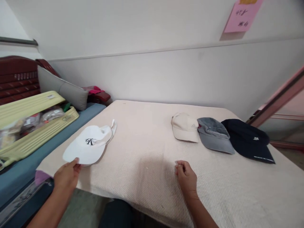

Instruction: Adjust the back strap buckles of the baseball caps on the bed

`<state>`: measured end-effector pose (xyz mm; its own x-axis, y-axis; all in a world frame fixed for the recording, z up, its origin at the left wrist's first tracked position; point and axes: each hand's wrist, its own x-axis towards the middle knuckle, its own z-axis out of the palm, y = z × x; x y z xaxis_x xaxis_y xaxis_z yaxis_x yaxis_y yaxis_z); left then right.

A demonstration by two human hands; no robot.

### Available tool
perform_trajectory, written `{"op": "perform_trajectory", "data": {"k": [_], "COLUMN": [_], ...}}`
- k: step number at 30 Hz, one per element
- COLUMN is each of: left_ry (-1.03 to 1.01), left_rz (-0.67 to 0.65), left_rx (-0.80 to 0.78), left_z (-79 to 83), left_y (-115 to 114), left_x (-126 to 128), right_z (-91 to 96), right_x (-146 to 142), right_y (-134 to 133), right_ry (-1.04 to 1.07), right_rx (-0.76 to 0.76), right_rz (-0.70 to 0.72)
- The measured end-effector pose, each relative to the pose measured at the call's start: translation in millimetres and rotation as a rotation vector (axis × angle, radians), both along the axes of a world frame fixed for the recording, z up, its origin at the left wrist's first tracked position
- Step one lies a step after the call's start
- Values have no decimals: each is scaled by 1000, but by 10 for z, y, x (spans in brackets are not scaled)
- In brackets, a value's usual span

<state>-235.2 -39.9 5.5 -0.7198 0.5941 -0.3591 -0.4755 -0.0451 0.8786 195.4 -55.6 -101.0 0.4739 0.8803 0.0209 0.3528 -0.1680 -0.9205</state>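
Note:
My left hand [67, 174] pinches the brim edge of a white cap [83, 147] with a black monogram, at the left side of the cloth-covered table [142, 133]. The cap's strap end points toward the back right. My right hand [186, 175] is curled closed over the cloth near the middle, with nothing visible in it. Beyond that hand, a beige cap [185, 126], a grey denim-like cap [215, 134] and a dark navy cap [248, 139] sit in a row, their neighbouring edges meeting or overlapping.
At left, a yellow open case [68, 117] with packaged items lies on a blue bed-like surface [54, 136], near a grey cushion [63, 88]. A pink note [242, 17] hangs on the white wall [142, 76]. A reddish frame [275, 101] stands at right.

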Motion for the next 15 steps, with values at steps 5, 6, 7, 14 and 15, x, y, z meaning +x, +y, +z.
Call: {"op": "perform_trajectory", "data": {"k": [5,6,7,14,15], "left_ry": [29,11,-29,-357,-388], "left_rz": [-226,-293,-366,-968,-1114], "left_rx": [318,339,344,98,52], "left_z": [318,331,316,-356,-434], "left_y": [-78,-122,-178,-713,-749], "left_x": [1017,1288,1559,2613,2605], "right_z": [68,133,215,739,753], "right_x": [-134,-171,-197,207,302], "right_y": [131,157,179,76,24], "right_ry": [238,377,544,1378,1378], "right_rx": [59,68,49,41,60], "right_rz": [42,62,105,323,277]}}
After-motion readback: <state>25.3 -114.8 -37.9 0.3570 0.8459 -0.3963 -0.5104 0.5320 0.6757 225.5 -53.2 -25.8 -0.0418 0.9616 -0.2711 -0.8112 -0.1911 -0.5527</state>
